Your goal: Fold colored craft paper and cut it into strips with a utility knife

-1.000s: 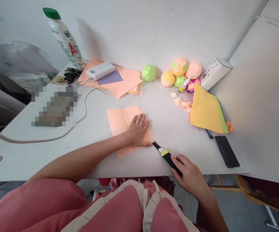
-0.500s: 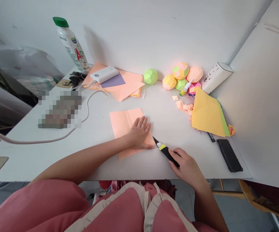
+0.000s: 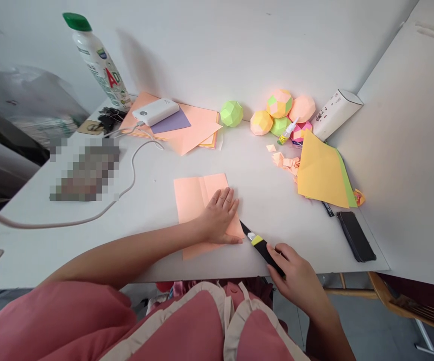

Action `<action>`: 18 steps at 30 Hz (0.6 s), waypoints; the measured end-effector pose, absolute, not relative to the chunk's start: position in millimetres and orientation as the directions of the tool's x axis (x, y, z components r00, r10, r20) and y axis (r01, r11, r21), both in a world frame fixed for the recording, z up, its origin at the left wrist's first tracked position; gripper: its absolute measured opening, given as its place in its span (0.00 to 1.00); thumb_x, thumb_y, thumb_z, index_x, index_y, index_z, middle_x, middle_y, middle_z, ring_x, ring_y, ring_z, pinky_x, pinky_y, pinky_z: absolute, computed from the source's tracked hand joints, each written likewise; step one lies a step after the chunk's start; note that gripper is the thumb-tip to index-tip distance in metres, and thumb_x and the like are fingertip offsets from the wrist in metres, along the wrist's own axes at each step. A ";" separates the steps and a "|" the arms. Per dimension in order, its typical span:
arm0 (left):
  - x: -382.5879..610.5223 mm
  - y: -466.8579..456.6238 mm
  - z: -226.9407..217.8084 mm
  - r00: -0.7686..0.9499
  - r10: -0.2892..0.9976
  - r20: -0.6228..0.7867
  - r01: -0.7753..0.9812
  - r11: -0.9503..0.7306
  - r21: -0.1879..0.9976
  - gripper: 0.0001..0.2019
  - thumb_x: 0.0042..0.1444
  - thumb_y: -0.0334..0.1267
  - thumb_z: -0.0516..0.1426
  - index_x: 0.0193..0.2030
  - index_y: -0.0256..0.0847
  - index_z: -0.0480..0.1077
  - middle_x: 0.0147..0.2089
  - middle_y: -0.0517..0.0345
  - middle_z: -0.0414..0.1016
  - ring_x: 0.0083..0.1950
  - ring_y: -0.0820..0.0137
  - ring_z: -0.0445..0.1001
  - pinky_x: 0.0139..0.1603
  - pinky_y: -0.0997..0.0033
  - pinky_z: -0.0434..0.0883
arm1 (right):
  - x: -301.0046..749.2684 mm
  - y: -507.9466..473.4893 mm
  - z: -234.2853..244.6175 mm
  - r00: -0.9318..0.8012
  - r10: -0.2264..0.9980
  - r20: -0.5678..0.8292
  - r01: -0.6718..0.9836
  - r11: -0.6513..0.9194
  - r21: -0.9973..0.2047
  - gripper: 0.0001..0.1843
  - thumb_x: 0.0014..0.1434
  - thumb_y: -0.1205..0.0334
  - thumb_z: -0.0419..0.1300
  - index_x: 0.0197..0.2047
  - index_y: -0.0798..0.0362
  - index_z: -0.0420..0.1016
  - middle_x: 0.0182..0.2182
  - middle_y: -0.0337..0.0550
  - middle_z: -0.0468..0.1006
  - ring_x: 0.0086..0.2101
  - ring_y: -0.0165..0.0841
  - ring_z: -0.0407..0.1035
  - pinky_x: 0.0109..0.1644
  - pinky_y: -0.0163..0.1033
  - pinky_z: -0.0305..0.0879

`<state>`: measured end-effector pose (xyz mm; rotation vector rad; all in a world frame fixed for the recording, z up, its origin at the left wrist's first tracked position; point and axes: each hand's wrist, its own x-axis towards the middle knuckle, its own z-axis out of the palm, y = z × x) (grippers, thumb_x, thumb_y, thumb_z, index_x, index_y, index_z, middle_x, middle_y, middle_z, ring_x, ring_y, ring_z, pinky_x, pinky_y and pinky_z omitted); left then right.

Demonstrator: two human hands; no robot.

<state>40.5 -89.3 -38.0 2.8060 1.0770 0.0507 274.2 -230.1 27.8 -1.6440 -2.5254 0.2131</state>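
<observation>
A creased sheet of peach paper (image 3: 190, 200) lies on the white table in front of me. My left hand (image 3: 219, 216) rests flat on its right half, fingers stretched out. In my right hand (image 3: 294, 273) is a black and yellow utility knife (image 3: 265, 249), the fingers wrapped round its handle. The knife's dark blade points up and left, its tip close to the paper's right edge. Whether the blade touches the paper I cannot tell.
Several folded paper balls (image 3: 279, 104) sit against the wall with a small glue bottle (image 3: 286, 132). Yellow sheets (image 3: 324, 170) and a black phone-like case (image 3: 356, 236) lie right. At left are a power bank (image 3: 157, 112) with its cable, a tall bottle (image 3: 100, 65) and a blurred object (image 3: 89, 173).
The paper and my left hand sit slightly lower and further right in view. My right hand with the utility knife has drawn a little down and right, towards the table's front edge.
</observation>
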 end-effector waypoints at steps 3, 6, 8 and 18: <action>40.4 -88.9 -36.1 0.743 0.668 -0.037 0.667 -0.734 0.127 0.60 0.47 0.77 0.43 0.70 0.20 0.48 0.72 0.23 0.40 0.73 0.37 0.35 0.68 0.41 0.37 | 271.5 -216.7 26.4 -0.412 0.910 0.037 0.895 0.412 -0.174 0.20 0.65 0.63 0.49 0.58 0.54 0.68 0.42 0.52 0.74 0.39 0.38 0.73 0.34 0.39 0.75; 40.1 -89.3 -37.3 0.745 0.667 -0.012 0.663 -0.739 0.121 0.60 0.46 0.77 0.44 0.69 0.20 0.49 0.71 0.23 0.41 0.73 0.37 0.36 0.69 0.41 0.37 | 269.4 -206.0 25.7 -0.418 0.907 0.043 0.888 0.419 -0.188 0.20 0.64 0.64 0.50 0.58 0.54 0.68 0.43 0.52 0.74 0.40 0.38 0.73 0.37 0.40 0.75; 39.6 -89.3 -39.5 0.749 0.663 0.025 0.656 -0.746 0.114 0.58 0.48 0.76 0.44 0.68 0.20 0.51 0.71 0.24 0.45 0.73 0.38 0.38 0.69 0.42 0.38 | 268.6 -203.3 25.5 -0.420 0.906 0.045 0.885 0.420 -0.200 0.20 0.64 0.65 0.50 0.59 0.52 0.68 0.42 0.51 0.74 0.40 0.37 0.73 0.38 0.41 0.75; 28.5 -67.1 -28.6 0.755 0.644 0.124 0.639 -0.765 0.084 0.24 0.62 0.52 0.51 0.57 0.36 0.69 0.65 0.39 0.63 0.67 0.48 0.58 0.62 0.51 0.59 | 270.7 -205.9 24.4 -0.412 0.911 0.029 0.886 0.408 -0.223 0.20 0.64 0.65 0.50 0.59 0.54 0.68 0.43 0.51 0.74 0.39 0.37 0.73 0.38 0.40 0.75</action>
